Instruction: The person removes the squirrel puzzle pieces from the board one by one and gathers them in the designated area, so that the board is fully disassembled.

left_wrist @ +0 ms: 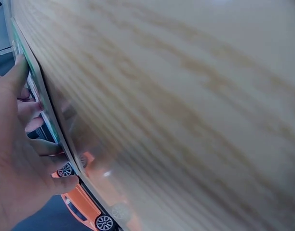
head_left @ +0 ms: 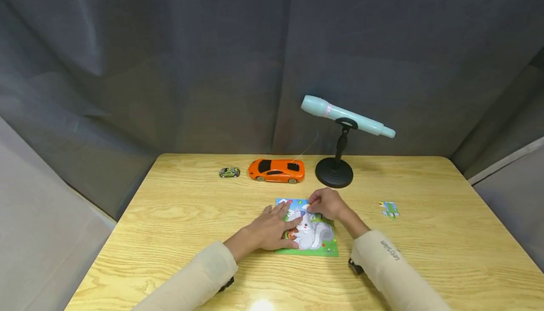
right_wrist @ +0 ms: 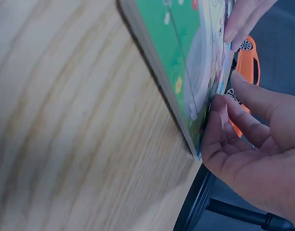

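Observation:
A jigsaw puzzle [head_left: 312, 240] with a grey squirrel on a green and blue ground lies flat on the table. My left hand [head_left: 272, 228] rests on its left part, fingers spread and straight. At the upper right of the picture, my right hand [head_left: 329, 204] has thumb and fingertips together, pinching a puzzle piece mostly hidden by the fingers. The right wrist view shows those curled fingers [right_wrist: 212, 139] close to the corner of the puzzle board [right_wrist: 157, 82]. Off to the right, a loose puzzle piece [head_left: 390, 210] in blue and green lies on the wood.
Behind the puzzle stand an orange toy car [head_left: 277, 171] and a small green toy car [head_left: 229, 172]. A light blue microphone [head_left: 348, 116] sits on a black stand [head_left: 334, 173] near the table's [head_left: 178, 197] back edge. Dark cloth [head_left: 221, 65] hangs behind.

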A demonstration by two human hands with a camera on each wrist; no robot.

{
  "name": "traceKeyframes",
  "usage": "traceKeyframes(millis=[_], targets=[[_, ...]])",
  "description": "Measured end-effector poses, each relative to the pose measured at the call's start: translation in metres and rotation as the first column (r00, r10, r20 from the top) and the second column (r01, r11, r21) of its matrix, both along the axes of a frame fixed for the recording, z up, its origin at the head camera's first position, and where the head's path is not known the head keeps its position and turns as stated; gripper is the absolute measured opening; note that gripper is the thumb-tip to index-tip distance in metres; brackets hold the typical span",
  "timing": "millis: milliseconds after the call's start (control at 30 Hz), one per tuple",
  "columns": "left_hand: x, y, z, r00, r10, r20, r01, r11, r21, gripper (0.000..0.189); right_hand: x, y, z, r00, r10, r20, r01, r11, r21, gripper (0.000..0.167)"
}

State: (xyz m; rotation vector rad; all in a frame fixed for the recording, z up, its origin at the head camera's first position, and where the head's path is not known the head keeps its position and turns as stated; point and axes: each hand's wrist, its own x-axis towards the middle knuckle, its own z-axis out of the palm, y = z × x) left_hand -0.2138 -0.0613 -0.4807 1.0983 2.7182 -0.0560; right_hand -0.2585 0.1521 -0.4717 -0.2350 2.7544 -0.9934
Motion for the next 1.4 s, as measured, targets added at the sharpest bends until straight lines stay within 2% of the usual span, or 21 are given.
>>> traceKeyframes(millis=[200,533,667,933,1200,1400], targets=[[-0.001,0.001,0.003,0.999,-0.011,-0.035,0.01,0.999,-0.038,0.073,-0.002,-0.004,0.0,1.0,-0.011,0.01,0.011,1.0,0.015,0.016],[0.0,0.002,0.005,1.0,-0.007,-0.024,0.006,0.999,-0.044,0.073,-0.003,-0.005,0.0,0.999,0.012,-0.035,-0.011,0.999,0.045,0.007],[0.0,0.002,0.004,1.0,-0.006,-0.023,0.005,0.999,-0.043,0.073,-0.003,-0.004,0.002,0.999,0.024,-0.037,-0.024,1.0,0.017,0.005],[0.0,0.003,0.002,1.0,-0.004,-0.021,0.003,0.999,-0.047,0.073,-0.002,0.002,0.008,1.0,0.018,0.017,-0.017,0.997,-0.078,0.005],[0.0,0.004,0.003,1.0,0.0,-0.003,0.0,0.999,-0.047,0.073,0.0,0.021,0.016,0.999,0.037,-0.026,-0.039,0.993,-0.107,0.008],[0.0,0.003,0.004,1.0,-0.009,0.021,0.01,1.0,-0.024,0.075,0.004,0.048,0.024,0.999,0.043,-0.012,-0.044,0.991,-0.128,0.009]])
